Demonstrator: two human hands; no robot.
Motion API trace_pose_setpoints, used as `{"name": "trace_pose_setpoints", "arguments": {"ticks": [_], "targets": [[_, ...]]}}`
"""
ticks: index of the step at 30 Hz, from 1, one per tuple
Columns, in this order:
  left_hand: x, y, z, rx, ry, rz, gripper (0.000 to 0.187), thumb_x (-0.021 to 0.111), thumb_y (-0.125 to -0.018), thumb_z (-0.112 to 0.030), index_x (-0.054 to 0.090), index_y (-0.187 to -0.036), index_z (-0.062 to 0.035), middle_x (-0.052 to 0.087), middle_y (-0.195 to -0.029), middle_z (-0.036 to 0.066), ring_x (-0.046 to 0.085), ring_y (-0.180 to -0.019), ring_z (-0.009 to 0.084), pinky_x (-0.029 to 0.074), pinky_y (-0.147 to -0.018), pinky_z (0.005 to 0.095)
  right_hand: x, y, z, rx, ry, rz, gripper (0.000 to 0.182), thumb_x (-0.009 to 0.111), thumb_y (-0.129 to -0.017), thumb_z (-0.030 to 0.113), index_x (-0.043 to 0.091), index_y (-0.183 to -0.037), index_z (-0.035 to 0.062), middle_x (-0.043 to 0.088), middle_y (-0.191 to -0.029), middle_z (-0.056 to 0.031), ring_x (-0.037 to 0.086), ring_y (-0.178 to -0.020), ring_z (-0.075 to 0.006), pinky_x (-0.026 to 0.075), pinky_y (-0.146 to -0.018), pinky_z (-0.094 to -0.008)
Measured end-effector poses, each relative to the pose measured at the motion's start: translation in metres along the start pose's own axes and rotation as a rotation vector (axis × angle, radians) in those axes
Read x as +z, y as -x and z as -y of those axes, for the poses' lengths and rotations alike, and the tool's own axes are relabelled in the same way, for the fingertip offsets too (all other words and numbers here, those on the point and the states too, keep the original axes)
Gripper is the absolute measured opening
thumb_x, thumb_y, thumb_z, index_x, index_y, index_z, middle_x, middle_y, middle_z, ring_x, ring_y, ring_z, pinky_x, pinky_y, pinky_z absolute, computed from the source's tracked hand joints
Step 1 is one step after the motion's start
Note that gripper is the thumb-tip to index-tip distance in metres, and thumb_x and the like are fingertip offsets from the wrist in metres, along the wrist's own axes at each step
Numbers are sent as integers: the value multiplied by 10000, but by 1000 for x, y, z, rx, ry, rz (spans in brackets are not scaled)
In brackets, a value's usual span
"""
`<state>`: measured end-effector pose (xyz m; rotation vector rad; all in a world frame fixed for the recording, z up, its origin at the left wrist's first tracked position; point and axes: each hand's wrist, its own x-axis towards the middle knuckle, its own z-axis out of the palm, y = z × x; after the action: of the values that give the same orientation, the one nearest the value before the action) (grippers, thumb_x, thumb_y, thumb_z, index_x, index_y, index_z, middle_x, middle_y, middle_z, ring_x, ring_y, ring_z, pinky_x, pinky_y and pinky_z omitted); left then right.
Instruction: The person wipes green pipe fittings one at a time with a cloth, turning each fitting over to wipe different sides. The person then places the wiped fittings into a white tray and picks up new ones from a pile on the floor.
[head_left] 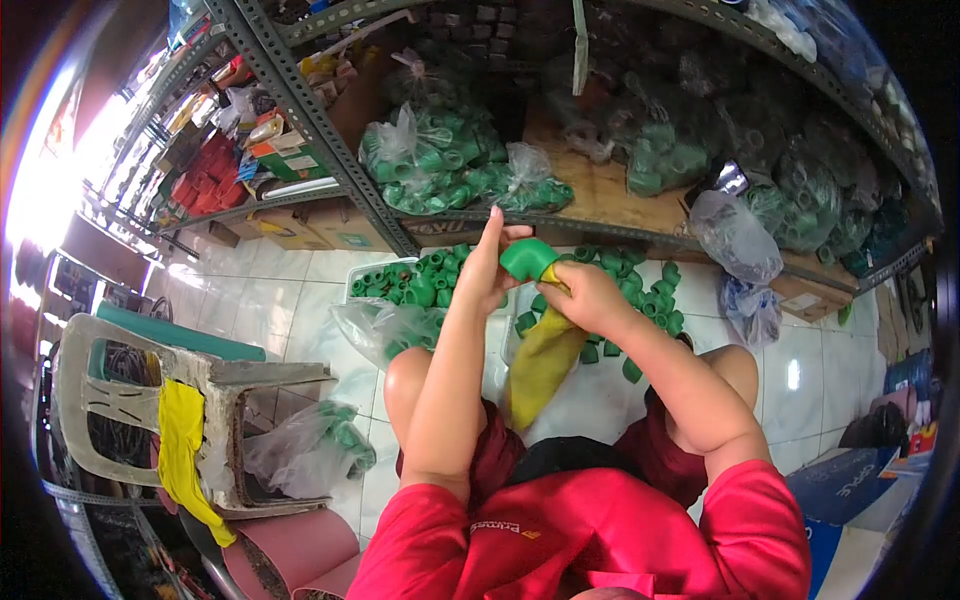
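Observation:
A green elbow pipe fitting (526, 258) is between my two hands, in front of my knees. My left hand (486, 268) is beside it, the fingers stretched and apart, the palm side turned toward the fitting and seeming to touch it. My right hand (588, 297) is closed around a yellow cloth (546, 368) at the fitting's right end. Part of the cloth shows at the fitting's mouth, and the rest hangs down between my legs. Several loose green fittings (655, 300) lie on the floor behind my right hand.
A white tray (352, 280) of green fittings stands behind my left forearm, a clear plastic bag (375, 330) beside it. Bagged fittings (430, 145) fill the metal shelf (600, 190) ahead. At left, a worn plastic chair (215, 372) carries another yellow cloth (181, 440).

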<state>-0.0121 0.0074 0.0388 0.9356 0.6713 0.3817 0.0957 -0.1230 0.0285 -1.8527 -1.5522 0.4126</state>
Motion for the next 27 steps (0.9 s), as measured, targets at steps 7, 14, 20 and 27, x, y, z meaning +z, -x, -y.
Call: {"name": "trace_pose_setpoints", "arguments": {"ticks": [7, 14, 20, 27], "targets": [[5, -15, 30, 262, -496, -55, 454, 423, -882, -446, 591, -895, -25, 574, -805, 26, 513, -733, 109, 407, -691, 238, 5, 2, -9, 141, -204, 79, 228, 580, -763, 254, 552, -845, 43, 595, -769, -111, 589, -713, -262, 458, -632, -371], [23, -20, 34, 715, -347, 45, 302, 388, -924, -289, 551, -961, -37, 567, -957, 48, 498, -882, 130, 385, -808, 270, -21, -3, 8, 620, -1709, 181, 251, 580, -817, 323, 584, -843, 73, 584, -748, -16, 573, -644, -111, 451, -553, -270], [16, -6, 22, 84, -158, -162, 567, 353, -851, -570, 498, -1077, -71, 546, -930, 25, 510, -817, 124, 443, -626, 255, -3, -1, -7, 32, -10, -106, 245, 579, -795, 322, 574, -843, 81, 602, -750, -104, 578, -635, -277, 442, -533, -359], [9, -12, 31, 199, -203, 14, 429, 515, -857, -374, 495, -1089, -14, 566, -906, 36, 524, -781, 115, 435, -642, 244, 8, 1, -1, 129, -6, -46, 202, 571, -798, 254, 575, -840, 57, 613, -775, -112, 593, -691, -273, 454, -582, -356]]}}
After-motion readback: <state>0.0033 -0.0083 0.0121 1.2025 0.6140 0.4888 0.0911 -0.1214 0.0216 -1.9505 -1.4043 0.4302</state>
